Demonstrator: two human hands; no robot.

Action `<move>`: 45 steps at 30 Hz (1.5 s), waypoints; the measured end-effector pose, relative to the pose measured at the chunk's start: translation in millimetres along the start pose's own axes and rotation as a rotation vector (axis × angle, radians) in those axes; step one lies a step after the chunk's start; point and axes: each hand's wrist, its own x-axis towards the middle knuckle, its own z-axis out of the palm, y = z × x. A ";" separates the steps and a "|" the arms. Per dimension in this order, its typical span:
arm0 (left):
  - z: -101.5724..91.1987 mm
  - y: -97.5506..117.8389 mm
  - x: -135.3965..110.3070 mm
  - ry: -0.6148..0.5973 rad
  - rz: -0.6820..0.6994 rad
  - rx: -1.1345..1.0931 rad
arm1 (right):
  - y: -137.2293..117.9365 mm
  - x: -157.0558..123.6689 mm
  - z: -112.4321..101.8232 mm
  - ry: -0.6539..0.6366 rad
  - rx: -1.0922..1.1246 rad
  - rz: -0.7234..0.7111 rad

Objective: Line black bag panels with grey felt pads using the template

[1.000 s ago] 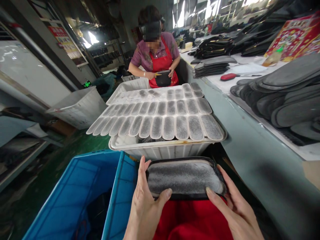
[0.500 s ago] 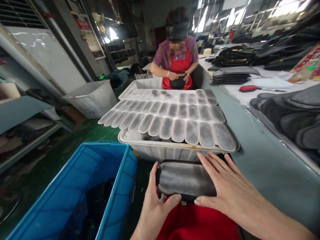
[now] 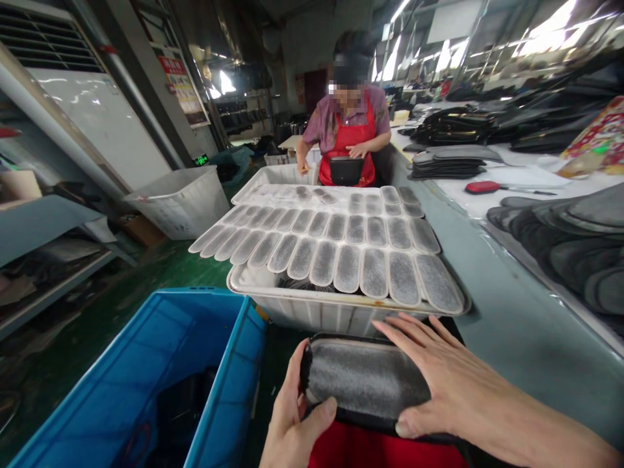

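Low in the view, above a red apron [image 3: 370, 447], I hold a black bag [image 3: 365, 376] with a dusty grey oval panel facing up. My left hand [image 3: 297, 409] grips its left end, thumb pressed on the near edge of the panel. My right hand [image 3: 433, 383] wraps the right end, with fingers over the far edge and thumb on the near side. Just beyond it, rows of loose grey oval panels [image 3: 346, 265] lie overlapping on a white sheet [image 3: 273, 195] over a white plastic tub [image 3: 312, 305].
A blue bin [image 3: 195, 302] with dark items inside stands at left. A co-worker [image 3: 348, 120] in a red apron has another black bag [image 3: 347, 170]. On the right, a table [image 3: 517, 318] bears stacked dark pieces [image 3: 570, 227] and a red-handled tool [image 3: 482, 187].
The camera tilts up, so the scene sits lower. My left thumb shifts up onto the panel, and my right thumb moves right. The co-worker's one hand has gone from the bag to the tub's side.
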 end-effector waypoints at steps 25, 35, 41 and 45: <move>11.4 71.6 68.1 -0.491 0.975 1.501 | -3.4 13.6 0.6 0.321 -0.233 -0.603; 17.5 89.2 81.7 -0.499 0.715 1.376 | -5.8 33.4 -26.0 0.150 -0.133 -0.529; 14.6 81.8 77.0 -0.552 0.811 1.401 | -5.8 23.3 -14.3 0.185 -0.192 -0.563; 13.2 77.4 69.8 -0.533 0.916 1.409 | -3.9 16.1 -8.5 0.239 -0.186 -0.577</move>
